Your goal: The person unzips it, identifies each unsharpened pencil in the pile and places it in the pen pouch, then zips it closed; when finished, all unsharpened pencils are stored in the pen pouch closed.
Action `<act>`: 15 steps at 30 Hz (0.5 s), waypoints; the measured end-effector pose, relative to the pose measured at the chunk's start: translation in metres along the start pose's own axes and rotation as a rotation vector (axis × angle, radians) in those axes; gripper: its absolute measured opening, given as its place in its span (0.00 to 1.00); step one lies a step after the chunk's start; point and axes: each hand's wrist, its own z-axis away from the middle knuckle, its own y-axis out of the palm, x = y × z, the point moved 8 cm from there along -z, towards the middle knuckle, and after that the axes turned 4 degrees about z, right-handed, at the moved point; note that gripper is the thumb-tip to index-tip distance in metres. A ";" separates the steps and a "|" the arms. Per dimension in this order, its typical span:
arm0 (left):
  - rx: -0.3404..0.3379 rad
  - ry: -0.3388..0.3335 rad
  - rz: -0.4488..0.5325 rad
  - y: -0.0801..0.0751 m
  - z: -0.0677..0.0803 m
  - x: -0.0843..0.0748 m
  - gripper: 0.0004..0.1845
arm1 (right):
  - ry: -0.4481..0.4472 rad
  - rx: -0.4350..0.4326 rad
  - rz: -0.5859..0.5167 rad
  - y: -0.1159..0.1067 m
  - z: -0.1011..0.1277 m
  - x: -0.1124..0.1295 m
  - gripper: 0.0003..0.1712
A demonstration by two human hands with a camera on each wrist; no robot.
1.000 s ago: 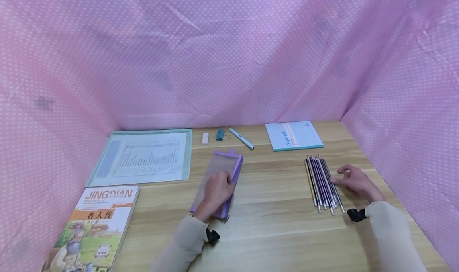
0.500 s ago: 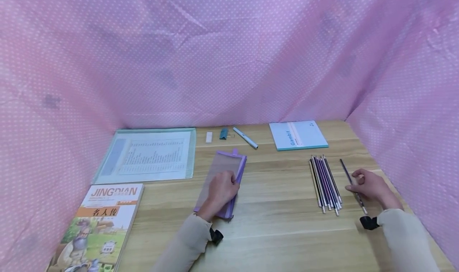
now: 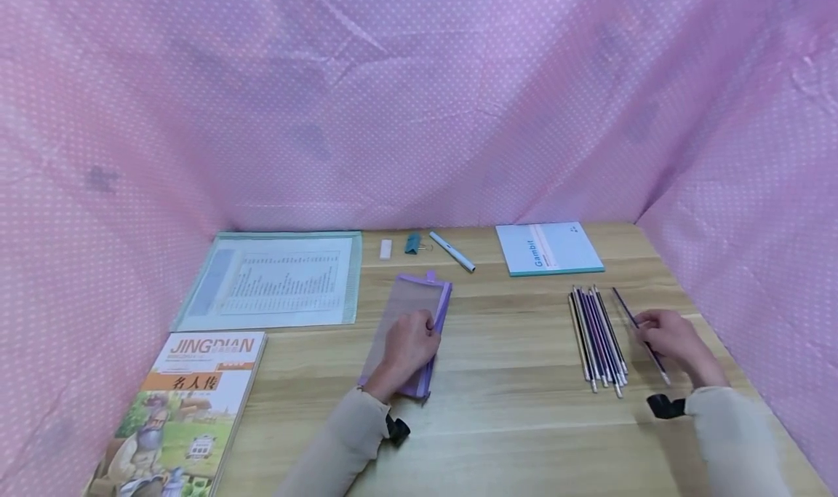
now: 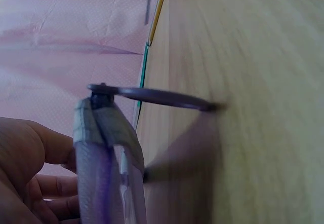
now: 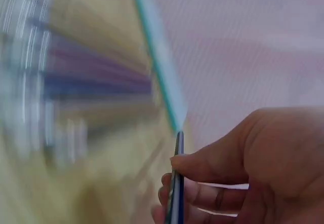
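Down in the head view, we see our left hand (image 3: 409, 348) resting on a purple mesh pencil case (image 3: 409, 321) at the centre of the wooden table (image 3: 511, 410), fingers curled over its near half, while our right hand (image 3: 674, 340) at the right of the frame pinches a single pencil (image 3: 638, 329) lifted clear of the row of pencils (image 3: 597, 337) just to its left. Along the far edge lie a white eraser (image 3: 385, 249), a teal binder clip (image 3: 412, 243), a white pen (image 3: 452, 252) and a light blue notebook (image 3: 548, 249); a clear document folder (image 3: 275, 280) and a picture book (image 3: 180, 410) fill the left side, and pink dotted cloth (image 3: 419, 97) walls the table in. Nothing lies between the case and the pencils. From the left wrist camera, our fingers (image 4: 35, 153) grip the case's end (image 4: 109, 158) at lower left, its zipper pull (image 4: 152, 96) sticking out over the wood. From the right wrist camera, thumb and fingers (image 5: 228, 178) at lower right pinch the pencil (image 5: 177, 183), with the pencil row (image 5: 76, 82) a blur at upper left.
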 end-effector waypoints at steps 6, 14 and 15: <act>0.000 0.009 -0.003 0.001 0.001 -0.002 0.09 | -0.074 0.154 -0.366 0.052 0.004 0.088 0.26; -0.015 0.020 -0.014 0.001 0.001 -0.004 0.11 | -0.072 0.412 -0.651 0.141 -0.007 0.178 0.25; -0.017 0.022 -0.016 0.001 0.001 -0.004 0.10 | -0.070 0.431 -0.669 0.149 -0.008 0.185 0.25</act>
